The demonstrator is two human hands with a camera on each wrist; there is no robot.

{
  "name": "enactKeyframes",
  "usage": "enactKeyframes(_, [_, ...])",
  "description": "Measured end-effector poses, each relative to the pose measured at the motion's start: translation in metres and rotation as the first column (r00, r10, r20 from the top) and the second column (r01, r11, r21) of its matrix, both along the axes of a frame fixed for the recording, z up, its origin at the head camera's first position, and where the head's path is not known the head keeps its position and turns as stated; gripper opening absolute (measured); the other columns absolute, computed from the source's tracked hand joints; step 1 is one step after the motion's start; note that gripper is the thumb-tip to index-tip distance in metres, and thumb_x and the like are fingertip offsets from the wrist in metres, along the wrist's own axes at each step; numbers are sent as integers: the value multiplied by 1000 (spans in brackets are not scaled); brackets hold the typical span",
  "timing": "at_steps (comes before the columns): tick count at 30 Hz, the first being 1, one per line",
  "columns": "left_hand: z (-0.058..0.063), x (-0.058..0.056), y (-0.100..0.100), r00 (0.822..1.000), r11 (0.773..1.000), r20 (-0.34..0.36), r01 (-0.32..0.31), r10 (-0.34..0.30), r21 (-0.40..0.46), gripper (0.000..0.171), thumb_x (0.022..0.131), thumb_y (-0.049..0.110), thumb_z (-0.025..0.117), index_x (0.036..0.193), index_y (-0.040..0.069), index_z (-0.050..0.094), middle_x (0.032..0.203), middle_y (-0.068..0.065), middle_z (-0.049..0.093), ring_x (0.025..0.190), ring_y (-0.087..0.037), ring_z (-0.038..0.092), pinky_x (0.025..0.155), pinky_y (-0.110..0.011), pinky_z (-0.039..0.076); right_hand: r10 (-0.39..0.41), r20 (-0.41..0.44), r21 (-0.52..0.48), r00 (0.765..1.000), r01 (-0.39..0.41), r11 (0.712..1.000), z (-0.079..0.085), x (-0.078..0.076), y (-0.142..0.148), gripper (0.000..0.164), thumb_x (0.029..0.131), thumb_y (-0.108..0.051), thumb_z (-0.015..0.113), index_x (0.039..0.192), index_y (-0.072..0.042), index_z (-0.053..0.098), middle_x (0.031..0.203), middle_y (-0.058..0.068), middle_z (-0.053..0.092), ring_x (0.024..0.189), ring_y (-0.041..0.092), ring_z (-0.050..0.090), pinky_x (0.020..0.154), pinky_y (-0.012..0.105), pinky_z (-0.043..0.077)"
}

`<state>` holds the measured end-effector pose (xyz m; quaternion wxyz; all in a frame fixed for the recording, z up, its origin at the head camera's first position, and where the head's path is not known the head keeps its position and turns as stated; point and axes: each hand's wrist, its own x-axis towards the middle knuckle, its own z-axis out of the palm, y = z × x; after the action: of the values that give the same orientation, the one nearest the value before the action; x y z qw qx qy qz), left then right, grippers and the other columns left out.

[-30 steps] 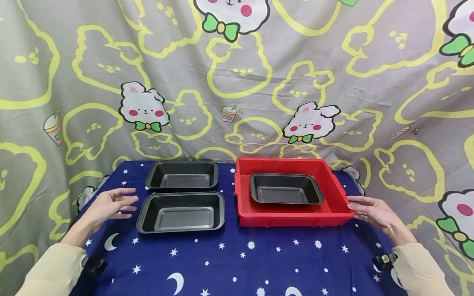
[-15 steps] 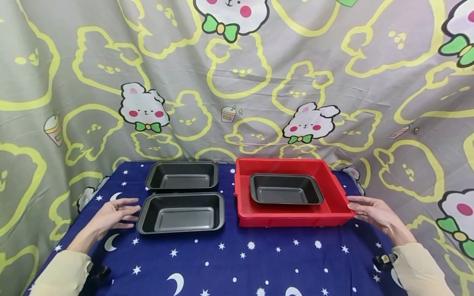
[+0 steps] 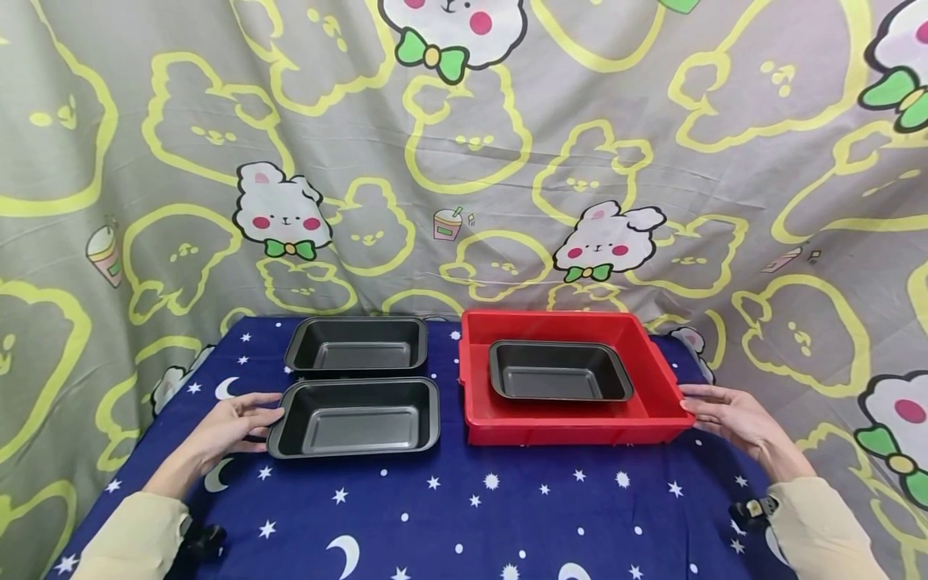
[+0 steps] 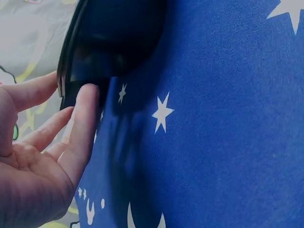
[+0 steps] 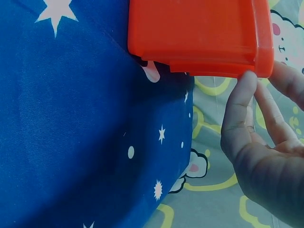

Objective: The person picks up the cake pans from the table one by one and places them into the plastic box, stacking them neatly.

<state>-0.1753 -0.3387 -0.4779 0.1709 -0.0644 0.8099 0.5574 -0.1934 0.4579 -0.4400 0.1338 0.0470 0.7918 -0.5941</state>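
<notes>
Two dark loaf pans lie one behind the other on the left of the table. At the left end of the front loaf pan point(image 3: 370, 431) is my left hand point(image 3: 235, 420), its fingertips right at the rim. The left wrist view has the thumb point(image 4: 89, 95) just under that rim, fingers loosely spread. Behind it sits the back loaf pan point(image 3: 362, 355). On the right stands a red bin point(image 3: 573, 432) with a third loaf pan point(image 3: 558, 383) inside. My right hand point(image 3: 734, 415) pinches the bin's right rim at its near corner, thumb point(image 5: 244, 90) below, index finger above.
A blue cloth point(image 3: 435, 515) with white stars and moons covers the table. A grey curtain point(image 3: 464, 266) with yellow outlines and rabbits hangs close behind the pans and bin. A narrow strip of cloth separates the front pan from the bin.
My left hand has moved down, then right to the front loaf pan's left rim. My right hand stays at the bin's corner, and the pans and bin have not moved.
</notes>
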Motion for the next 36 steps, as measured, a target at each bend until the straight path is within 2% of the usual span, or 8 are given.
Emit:
enactKeyframes(10, [1,0,5,1000,1000,10,11,-11,10,77,105,25,67,160,-12,27,102,9,76,86,-7,72,71,-30,65,-6,9,-36,1000,6,999,0,0,1,25,103,-10,67,112,-31,76,103,-17,78,90,8,78,80,23,65])
enactKeyframes(15, [0,-2,5,1000,1000,20,20,-20,14,78,105,23,66,160,-12,25,100,8,78,85,-8,73,73,-32,65,-1,8,-27,1000,1,1000,-1,-1,2,24,103,-10,67,115,-29,76,103,-18,78,90,7,78,81,23,65])
enactKeyframes(21, [2,-3,6,999,1000,33,10,-11,12,78,105,25,67,160,-11,25,103,5,78,87,-9,74,76,-34,65,-1,9,2,1000,1,1000,-1,-2,2,24,104,-12,67,127,-16,73,104,-19,77,90,6,77,82,24,65])
enactKeyframes(27, [3,-4,9,999,1000,45,3,-3,-5,81,104,27,68,161,-11,24,107,3,77,90,-7,71,76,-34,65,1,3,42,1000,-2,999,-1,-2,2,39,104,-15,67,140,1,63,105,-20,76,91,5,77,83,24,65])
enactKeyframes(29, [3,-4,10,999,1000,47,5,-6,3,82,104,27,68,161,-12,23,108,3,77,90,-7,72,76,-34,65,3,-1,51,1000,-3,999,-1,-2,1,42,104,-15,67,141,4,61,105,-20,76,91,5,77,83,24,65])
enactKeyframes(32, [2,-4,10,999,1000,48,11,-12,15,84,103,27,68,161,-13,21,107,3,76,90,-8,72,77,-34,65,5,-6,52,1000,-5,999,0,-1,1,39,104,-15,67,139,2,63,105,-20,76,91,5,77,83,25,66])
enactKeyframes(36, [2,-3,9,999,999,43,21,-23,25,83,104,26,67,161,-13,20,107,5,75,90,-8,72,76,-33,65,5,-7,33,1000,-5,999,0,-1,1,30,104,-14,67,133,-8,69,105,-20,77,91,5,77,83,24,65])
